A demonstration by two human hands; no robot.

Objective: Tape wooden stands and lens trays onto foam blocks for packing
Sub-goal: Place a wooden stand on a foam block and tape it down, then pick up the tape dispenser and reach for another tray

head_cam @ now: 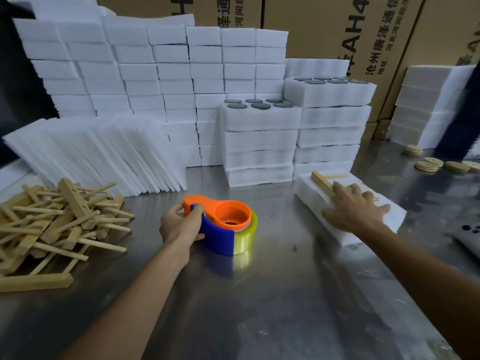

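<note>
Where the foam block [348,211] lies flat on the steel surface [259,294] at right, carries 1 wooden stand [323,183] across its top, bar toward the far left corner and thin dowels running right. Probably laid so to give tape a flat run over wood and foam together. Pressed down by the right hand [355,206], fingers straight and spread, palm on the foam, fingertips over the stand's dowels; a wide, flat grip, pinning rather than clasping, presumably to stop the stand sliding before tape goes on.

Near the middle of the surface, well apart from the block, sits the tape dispenser [223,224]: orange hub and handle, blue guard, yellowish clear roll. Held by the left hand [179,224], fingers and thumb curled round the orange handle end, a narrow closed grip, dispenser resting on the surface, not lifted. Seemingly taken up ready for carrying across to the block. No tape visible on the stand yet.

Further out: at left, a loose heap of wooden stands [52,224]; behind it, leaning foam sheets [98,152]; beyond, stacked white foam blocks [155,74]; centre back, 2 stacks of lens trays [259,139] with dark discs in the top layers; at far right, small wooden discs [431,163]; cardboard cartons [337,27] behind everything.
</note>
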